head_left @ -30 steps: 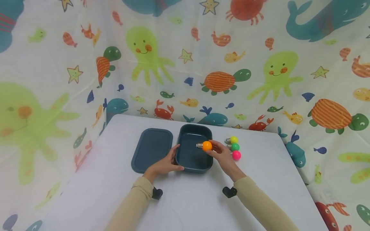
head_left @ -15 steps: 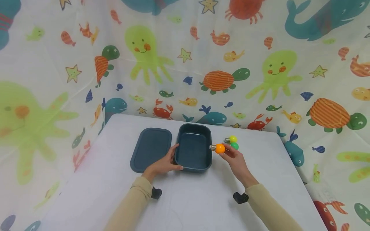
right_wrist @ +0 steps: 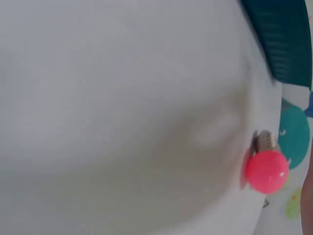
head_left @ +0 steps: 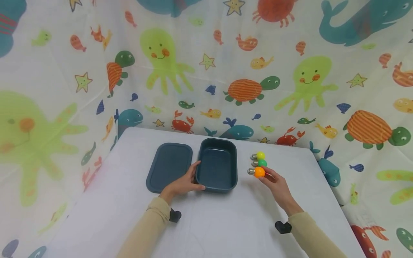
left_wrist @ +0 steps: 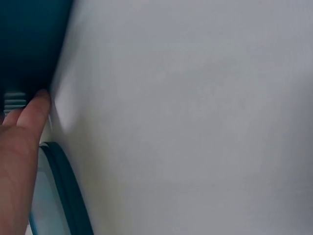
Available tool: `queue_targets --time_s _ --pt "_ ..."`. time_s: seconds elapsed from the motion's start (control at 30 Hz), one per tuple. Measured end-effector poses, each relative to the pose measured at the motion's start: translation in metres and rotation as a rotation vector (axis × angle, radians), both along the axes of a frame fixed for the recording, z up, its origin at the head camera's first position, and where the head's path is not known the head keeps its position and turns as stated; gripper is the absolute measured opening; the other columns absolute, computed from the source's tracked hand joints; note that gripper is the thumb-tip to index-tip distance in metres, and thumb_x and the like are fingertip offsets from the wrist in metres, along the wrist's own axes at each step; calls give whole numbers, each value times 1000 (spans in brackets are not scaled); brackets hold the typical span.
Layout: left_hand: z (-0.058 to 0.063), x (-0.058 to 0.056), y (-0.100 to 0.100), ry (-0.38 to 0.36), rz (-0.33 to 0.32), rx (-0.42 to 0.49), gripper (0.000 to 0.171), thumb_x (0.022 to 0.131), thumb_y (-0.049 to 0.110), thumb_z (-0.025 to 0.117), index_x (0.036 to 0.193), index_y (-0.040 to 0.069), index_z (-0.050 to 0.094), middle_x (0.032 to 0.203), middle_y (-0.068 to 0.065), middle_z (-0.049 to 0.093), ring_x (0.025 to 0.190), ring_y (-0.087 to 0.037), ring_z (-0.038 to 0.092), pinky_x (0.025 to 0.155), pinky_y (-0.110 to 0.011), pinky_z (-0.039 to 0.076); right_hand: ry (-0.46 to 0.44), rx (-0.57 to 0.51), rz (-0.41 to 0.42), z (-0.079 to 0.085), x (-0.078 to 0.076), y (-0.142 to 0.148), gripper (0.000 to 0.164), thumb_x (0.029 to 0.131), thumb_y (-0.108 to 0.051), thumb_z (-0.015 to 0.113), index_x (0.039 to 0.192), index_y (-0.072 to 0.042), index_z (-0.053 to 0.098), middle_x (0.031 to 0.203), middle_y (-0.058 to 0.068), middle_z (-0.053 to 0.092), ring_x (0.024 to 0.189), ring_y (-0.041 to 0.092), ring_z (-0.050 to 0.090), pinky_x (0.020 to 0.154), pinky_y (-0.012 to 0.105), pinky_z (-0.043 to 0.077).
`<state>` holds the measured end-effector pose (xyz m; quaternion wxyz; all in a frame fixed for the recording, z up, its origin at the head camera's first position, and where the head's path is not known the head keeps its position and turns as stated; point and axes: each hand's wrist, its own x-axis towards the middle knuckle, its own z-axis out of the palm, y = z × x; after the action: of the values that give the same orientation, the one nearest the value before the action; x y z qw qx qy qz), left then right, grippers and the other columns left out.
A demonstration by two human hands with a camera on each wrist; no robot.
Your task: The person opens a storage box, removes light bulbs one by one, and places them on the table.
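My right hand (head_left: pixel 277 184) pinches the round end of an orange light bulb (head_left: pixel 259 172), its metal screw base pointing left. A pink bulb (right_wrist: pixel 267 172) lies on the table beneath it in the right wrist view; in the head view that bulb is almost wholly hidden. Just behind are a green bulb (head_left: pixel 262 163) and a yellow bulb (head_left: pixel 260 155). With thumb and fingers spread around its near left corner, my left hand (head_left: pixel 182 183) holds a dark blue-grey container (head_left: pixel 216 189). Some of these fingers are hidden in the left wrist view (left_wrist: pixel 29 122).
A matching flat lid (head_left: pixel 169 168) lies left of the container on the white table (head_left: pixel 213 225). Behind and beside the table hangs a curtain (head_left: pixel 200 39) printed with sea animals. The container's inside shows no bulb.
My right hand has carried the orange bulb from over the container rightward to over the pink bulb, which it now mostly covers. The left hand and container stay put.
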<state>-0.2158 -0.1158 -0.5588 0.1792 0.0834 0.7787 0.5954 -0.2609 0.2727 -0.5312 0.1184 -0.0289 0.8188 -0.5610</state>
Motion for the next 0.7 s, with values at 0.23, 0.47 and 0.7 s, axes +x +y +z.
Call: queue_targets --time_s 0.23,0.47,0.7 --pt "-1 0 0 15 -7 11 107 83 26 80 155 34 1 164 -11 -5 148 -32 13 117 -49 21 -31 8 -20 -11 1 16 67 93 -39 66 150 -17 38 151 7 38 134 28 42 99 22 45" --pt "-2 1 0 9 -5 20 107 83 25 80 155 34 1 164 -9 -5 149 -30 11 117 -48 20 -55 60 -20 -21 2 25 65 95 -35 64 149 -12 37 152 12 36 135 31 41 107 37 39" --pt "1 2 1 10 -1 7 107 83 26 80 156 33 1 164 -10 -4 149 -31 11 117 -49 20 -57 127 2 -32 2 30 61 97 -34 62 148 -9 38 150 17 37 135 37 40 107 44 38"
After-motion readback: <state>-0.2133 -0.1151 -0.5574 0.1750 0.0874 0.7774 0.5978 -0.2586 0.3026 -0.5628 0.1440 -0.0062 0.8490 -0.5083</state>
